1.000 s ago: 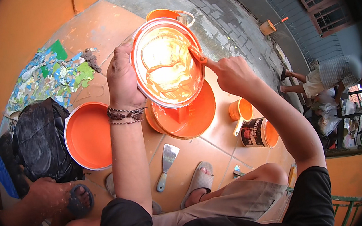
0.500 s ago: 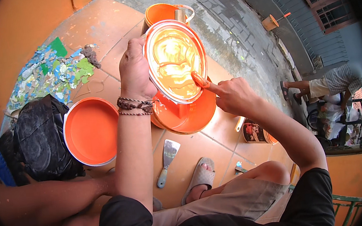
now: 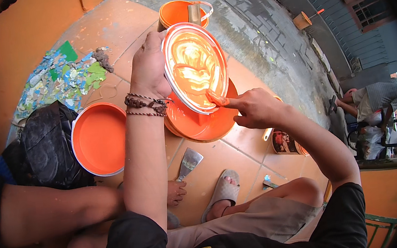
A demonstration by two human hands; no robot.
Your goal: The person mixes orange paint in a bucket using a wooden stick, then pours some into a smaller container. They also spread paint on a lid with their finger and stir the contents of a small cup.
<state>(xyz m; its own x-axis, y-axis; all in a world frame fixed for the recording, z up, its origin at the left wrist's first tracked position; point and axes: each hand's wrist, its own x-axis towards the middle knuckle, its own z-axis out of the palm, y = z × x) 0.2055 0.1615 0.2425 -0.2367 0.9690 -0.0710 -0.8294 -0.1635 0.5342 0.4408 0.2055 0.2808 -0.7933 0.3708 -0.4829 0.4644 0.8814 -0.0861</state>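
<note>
My left hand (image 3: 149,68), with braided bracelets at its wrist, grips the left rim of a round paint lid (image 3: 195,65). The lid is tilted, and its inner face is smeared with wet, glossy orange paint. My right hand (image 3: 259,108) holds nothing; its paint-coated index finger stretches to the lid's lower right rim while the other fingers curl. Directly underneath stands a bucket of orange paint (image 3: 211,130), partly hidden by the lid. Another person's hand (image 3: 176,193) is at the handle end of a putty knife (image 3: 189,164) on the tiles.
A second orange paint tub (image 3: 100,141) stands at left beside a black plastic bag (image 3: 47,146). Paint flakes (image 3: 54,81) lie behind them. An orange bucket with a brush (image 3: 177,13) stands at the back, a dark can (image 3: 284,142) at right. Farther right, a person (image 3: 377,98) bends over.
My right index finger has shifted slightly down and left along the lid's lower rim. Another person's hand has come in over the putty knife's handle. The bending person has moved a little.
</note>
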